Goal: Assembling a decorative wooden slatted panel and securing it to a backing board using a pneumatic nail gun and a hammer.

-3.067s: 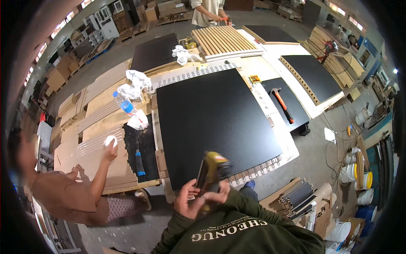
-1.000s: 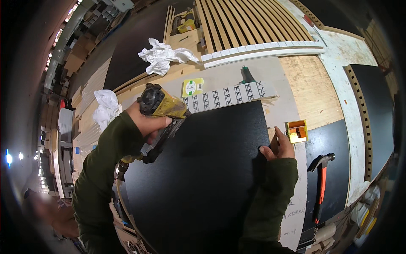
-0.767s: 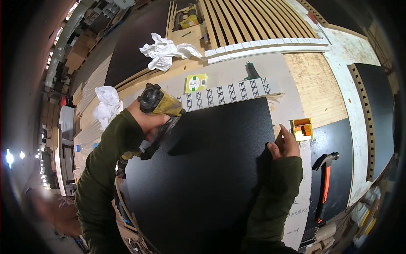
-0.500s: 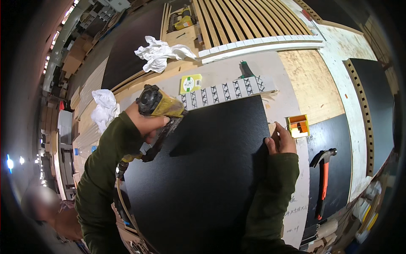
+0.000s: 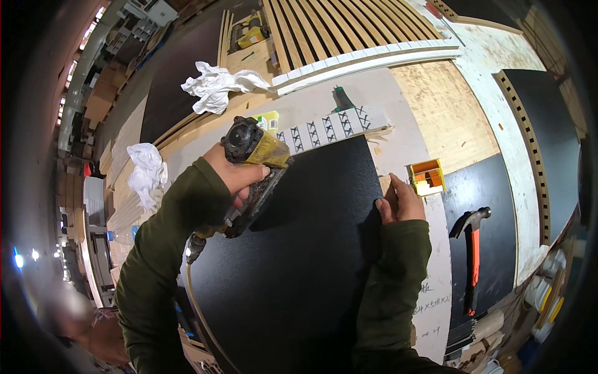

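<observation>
My left hand (image 5: 240, 177) grips a yellow and black air nail gun (image 5: 254, 161), its head raised over the upper left part of a large black panel (image 5: 299, 262). A hose (image 5: 199, 299) trails from the gun's handle toward me. My right hand (image 5: 402, 201) rests flat on the panel's right edge, fingers pressed on the black surface and a small wooden piece beside it. The panel lies on a pale workbench (image 5: 398, 106).
A small orange box (image 5: 426, 177) sits just right of my right hand. An orange-handled hammer (image 5: 472, 249) lies on a dark board at the right. A strip with cross marks (image 5: 330, 128), white rags (image 5: 218, 84) and a slatted wooden panel (image 5: 349, 31) lie beyond. Another person (image 5: 68, 318) is at lower left.
My view has dropped from a standing look over the whole bench to close over the panel. Over the last second both hands stay almost still, the right hand shifting slightly along the panel edge.
</observation>
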The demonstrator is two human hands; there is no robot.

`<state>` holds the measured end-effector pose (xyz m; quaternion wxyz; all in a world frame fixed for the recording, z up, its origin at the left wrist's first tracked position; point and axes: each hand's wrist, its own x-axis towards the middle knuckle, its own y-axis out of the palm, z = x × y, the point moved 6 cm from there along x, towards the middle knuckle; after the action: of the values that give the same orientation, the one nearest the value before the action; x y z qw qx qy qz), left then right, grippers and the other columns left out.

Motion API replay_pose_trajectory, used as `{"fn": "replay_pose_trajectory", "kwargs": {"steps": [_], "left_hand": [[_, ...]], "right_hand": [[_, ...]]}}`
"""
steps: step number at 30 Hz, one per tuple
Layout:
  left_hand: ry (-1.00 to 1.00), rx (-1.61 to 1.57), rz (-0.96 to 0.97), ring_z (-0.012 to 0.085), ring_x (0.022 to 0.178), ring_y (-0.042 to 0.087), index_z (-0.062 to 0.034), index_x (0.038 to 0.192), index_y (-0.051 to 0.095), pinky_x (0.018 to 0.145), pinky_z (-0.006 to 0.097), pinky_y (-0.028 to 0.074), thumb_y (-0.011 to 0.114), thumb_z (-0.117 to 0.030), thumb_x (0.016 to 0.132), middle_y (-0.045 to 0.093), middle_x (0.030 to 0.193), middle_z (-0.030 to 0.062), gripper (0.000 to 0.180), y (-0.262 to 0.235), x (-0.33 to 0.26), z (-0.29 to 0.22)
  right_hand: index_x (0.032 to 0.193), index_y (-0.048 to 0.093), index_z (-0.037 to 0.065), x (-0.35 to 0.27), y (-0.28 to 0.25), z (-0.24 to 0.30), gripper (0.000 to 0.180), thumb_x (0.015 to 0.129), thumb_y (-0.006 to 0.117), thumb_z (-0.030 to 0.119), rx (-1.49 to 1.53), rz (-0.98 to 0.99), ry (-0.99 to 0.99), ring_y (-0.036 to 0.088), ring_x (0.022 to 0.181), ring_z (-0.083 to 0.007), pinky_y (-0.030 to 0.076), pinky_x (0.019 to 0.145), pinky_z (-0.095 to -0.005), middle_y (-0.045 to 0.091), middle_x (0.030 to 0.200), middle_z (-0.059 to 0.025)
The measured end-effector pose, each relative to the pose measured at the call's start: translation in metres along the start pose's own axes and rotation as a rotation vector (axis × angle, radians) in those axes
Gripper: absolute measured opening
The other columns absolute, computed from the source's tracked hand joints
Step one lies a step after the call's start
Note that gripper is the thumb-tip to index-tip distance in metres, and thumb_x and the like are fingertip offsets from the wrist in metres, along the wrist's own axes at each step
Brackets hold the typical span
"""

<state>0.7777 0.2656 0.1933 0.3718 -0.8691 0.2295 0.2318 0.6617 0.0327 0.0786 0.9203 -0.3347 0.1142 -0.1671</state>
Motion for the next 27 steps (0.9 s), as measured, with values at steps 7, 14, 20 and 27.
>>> {"fn": "replay_pose_trajectory", "kwargs": {"steps": [7,14,20,27], "left_hand": [[-0.011,0.017,-0.011,0.0089,0.043,0.047,0.0001,0.095,0.058,0.040,0.023,0.043,0.058,-0.017,0.079,0.050,0.054,0.0019,0.023,-0.001,0.007,0.005],[-0.054,0.096,0.002,0.0082,0.041,0.047,-0.0006,0.094,0.058,0.041,0.023,0.043,0.058,-0.018,0.080,0.049,0.053,0.0015,0.022,-0.002,0.007,0.002],[0.020,0.100,0.038,0.0086,0.041,0.047,-0.0010,0.093,0.059,0.040,0.023,0.041,0.057,-0.019,0.081,0.049,0.052,0.0013,0.022,0.006,0.011,-0.005],[0.086,-0.050,0.011,0.0081,0.040,0.047,-0.0003,0.096,0.058,0.040,0.022,0.039,0.058,-0.017,0.080,0.051,0.052,0.0018,0.023,0.010,0.015,-0.011]], "right_hand": [[0.119,0.048,0.005,-0.001,0.001,0.003,0.046,0.075,0.063,0.008,-0.014,-0.024,-0.051,0.050,0.101,-0.0323,0.040,0.090,-0.0384,0.055,0.109,-0.0134],[0.118,0.048,0.005,0.000,0.001,0.004,0.046,0.075,0.063,0.008,-0.042,-0.003,-0.021,0.050,0.100,-0.0323,0.040,0.089,-0.0386,0.055,0.110,-0.0128],[0.118,0.048,0.005,0.000,-0.001,-0.005,0.046,0.074,0.063,0.008,0.013,-0.011,-0.012,0.050,0.099,-0.0326,0.041,0.087,-0.0386,0.056,0.109,-0.0126],[0.118,0.048,0.006,-0.001,0.000,-0.001,0.048,0.073,0.064,0.010,0.016,-0.019,-0.021,0.049,0.099,-0.0333,0.041,0.087,-0.0389,0.055,0.109,-0.0123]]}}
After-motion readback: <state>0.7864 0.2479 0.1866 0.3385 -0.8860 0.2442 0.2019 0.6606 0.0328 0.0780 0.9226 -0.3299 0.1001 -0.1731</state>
